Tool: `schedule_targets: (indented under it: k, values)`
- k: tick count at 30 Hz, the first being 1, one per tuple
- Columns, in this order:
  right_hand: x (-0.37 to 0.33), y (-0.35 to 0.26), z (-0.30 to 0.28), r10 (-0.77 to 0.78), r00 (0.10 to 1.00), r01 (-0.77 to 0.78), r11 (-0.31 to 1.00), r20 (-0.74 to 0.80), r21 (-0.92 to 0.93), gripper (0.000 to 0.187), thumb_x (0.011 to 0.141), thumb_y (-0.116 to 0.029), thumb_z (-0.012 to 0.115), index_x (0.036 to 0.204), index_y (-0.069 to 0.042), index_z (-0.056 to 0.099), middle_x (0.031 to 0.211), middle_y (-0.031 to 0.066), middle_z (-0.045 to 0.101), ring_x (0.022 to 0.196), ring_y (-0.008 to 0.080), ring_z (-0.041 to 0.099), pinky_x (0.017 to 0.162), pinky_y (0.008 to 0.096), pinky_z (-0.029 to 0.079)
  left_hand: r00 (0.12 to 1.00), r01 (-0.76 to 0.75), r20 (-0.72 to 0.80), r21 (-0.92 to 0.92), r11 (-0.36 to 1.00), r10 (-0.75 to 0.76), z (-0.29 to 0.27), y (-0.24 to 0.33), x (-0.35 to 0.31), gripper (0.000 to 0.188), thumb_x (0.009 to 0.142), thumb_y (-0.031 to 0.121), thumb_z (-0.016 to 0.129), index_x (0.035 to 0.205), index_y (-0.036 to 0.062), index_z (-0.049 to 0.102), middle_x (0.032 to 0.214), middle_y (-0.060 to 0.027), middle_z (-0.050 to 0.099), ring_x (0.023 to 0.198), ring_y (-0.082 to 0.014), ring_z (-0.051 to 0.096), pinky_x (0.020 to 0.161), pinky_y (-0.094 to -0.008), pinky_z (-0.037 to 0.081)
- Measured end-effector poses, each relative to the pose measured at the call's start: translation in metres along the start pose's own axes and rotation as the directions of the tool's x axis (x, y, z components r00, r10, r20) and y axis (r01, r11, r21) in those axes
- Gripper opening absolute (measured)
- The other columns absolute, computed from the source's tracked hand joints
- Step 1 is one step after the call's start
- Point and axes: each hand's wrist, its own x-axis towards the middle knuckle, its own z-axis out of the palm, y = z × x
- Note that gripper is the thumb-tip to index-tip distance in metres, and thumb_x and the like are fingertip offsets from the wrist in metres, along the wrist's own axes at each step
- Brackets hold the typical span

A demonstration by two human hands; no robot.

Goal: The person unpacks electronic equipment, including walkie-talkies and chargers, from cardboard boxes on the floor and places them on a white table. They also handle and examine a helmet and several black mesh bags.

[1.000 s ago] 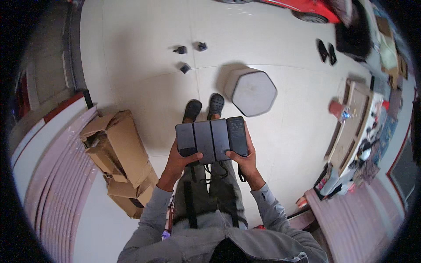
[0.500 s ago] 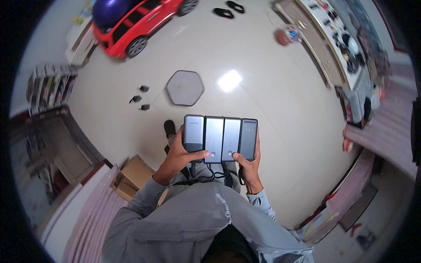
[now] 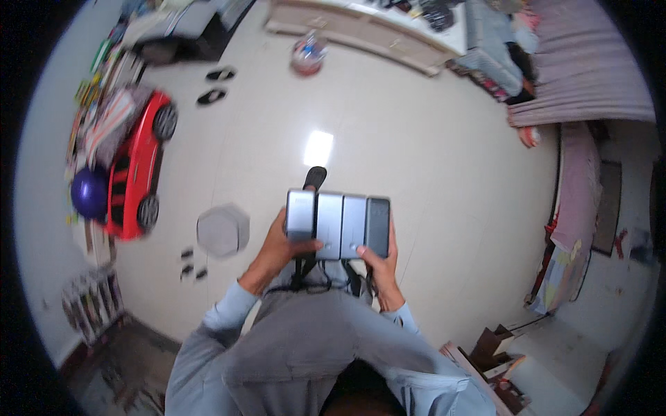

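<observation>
Several power banks stand side by side in a row in front of me, gripped from both ends. My left hand (image 3: 277,249) closes round the outer edge of a grey power bank (image 3: 300,211), its thumb reaching across to a silver power bank (image 3: 329,218). At the other end, my right hand (image 3: 382,269) wraps a dark grey power bank (image 3: 378,225), with its thumb on the second silver power bank (image 3: 354,218). Black cables (image 3: 319,277) dangle below the row. Most of the fingers are hidden behind the power banks.
On the tiled floor at left are a grey hexagonal panel (image 3: 220,230), small black objects (image 3: 187,269) and a red toy car (image 3: 139,173). Black slippers (image 3: 212,96) and a see-through tub (image 3: 308,55) are farther off. A long white cabinet (image 3: 368,35) stands at the back.
My view has turned right, so the toy car, panel and slippers now appear farther left. One of my feet shows ahead of the power banks. Both hands keep the same hold.
</observation>
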Motion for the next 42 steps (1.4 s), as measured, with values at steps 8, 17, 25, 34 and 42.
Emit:
schedule_targets:
  k: [8, 17, 25, 34, 42]
  values:
    - [0.240, -0.169, -0.148, 0.060, 0.970, -0.043, 0.996, -0.235, 0.073, 0.097, 0.081, 0.001, 0.073, 0.162, -0.011, 0.023, 0.141, 0.0125, 0.055, 0.120, 0.0214, 0.061, 0.098, 0.0327, 0.053, 0.957, 0.060, 0.280, 0.053, 0.997, -0.073, 0.197, 0.159, 0.289, 0.081, 0.071, 0.003, 0.089, 0.139, 0.0008, 0.046, 0.130, -0.0118, 0.060, 0.123, -0.0245, 0.057, 0.106, -0.0391, 0.047]
    - [0.508, -0.356, -0.339, -0.044, 0.918, 0.148, 0.960, -0.393, 0.239, 0.094, 0.083, 0.003, 0.069, 0.163, -0.012, 0.022, 0.137, 0.0112, 0.058, 0.114, 0.0196, 0.063, 0.094, 0.0324, 0.055, 0.883, 0.005, 0.453, 0.260, 0.966, -0.126, 0.465, 0.347, 0.571, 0.076, 0.073, 0.012, 0.090, 0.134, -0.0027, 0.047, 0.122, -0.0135, 0.063, 0.120, -0.0237, 0.058, 0.104, -0.0347, 0.046]
    - [0.792, -0.539, -0.494, -0.049, 0.980, 0.097, 0.964, -0.194, 0.248, 0.090, 0.085, 0.001, 0.071, 0.162, -0.012, 0.025, 0.137, 0.0107, 0.057, 0.112, 0.0195, 0.063, 0.089, 0.0306, 0.057, 0.943, 0.121, 0.301, 0.094, 0.988, -0.144, 0.651, 0.504, 0.788, 0.076, 0.074, 0.010, 0.087, 0.137, -0.0042, 0.047, 0.126, -0.0174, 0.062, 0.115, -0.0262, 0.064, 0.096, -0.0357, 0.053]
    - [1.139, -0.666, -0.561, -0.018, 0.997, 0.036, 0.974, -0.080, 0.222, 0.088, 0.086, -0.001, 0.075, 0.160, -0.014, 0.029, 0.127, 0.0104, 0.063, 0.102, 0.0219, 0.068, 0.078, 0.0367, 0.064, 0.961, 0.115, 0.240, 0.100, 0.988, -0.136, 0.735, 0.668, 1.076, 0.054, 0.080, 0.022, 0.084, 0.123, -0.0014, 0.060, 0.101, -0.0095, 0.072, 0.080, -0.0160, 0.072, 0.069, -0.0284, 0.061]
    - [1.454, -0.723, -0.589, 0.191, 0.980, -0.166, 0.943, -0.061, 0.290, 0.077, 0.080, -0.007, 0.081, 0.147, -0.017, 0.046, 0.123, 0.0103, 0.064, 0.104, 0.0269, 0.068, 0.080, 0.0449, 0.064, 0.924, 0.322, 0.183, 0.100, 0.942, -0.335, 0.767, 0.790, 1.371, 0.032, 0.084, 0.024, 0.082, 0.107, 0.0046, 0.071, 0.096, -0.0053, 0.074, 0.077, -0.0141, 0.071, 0.067, -0.0280, 0.063]
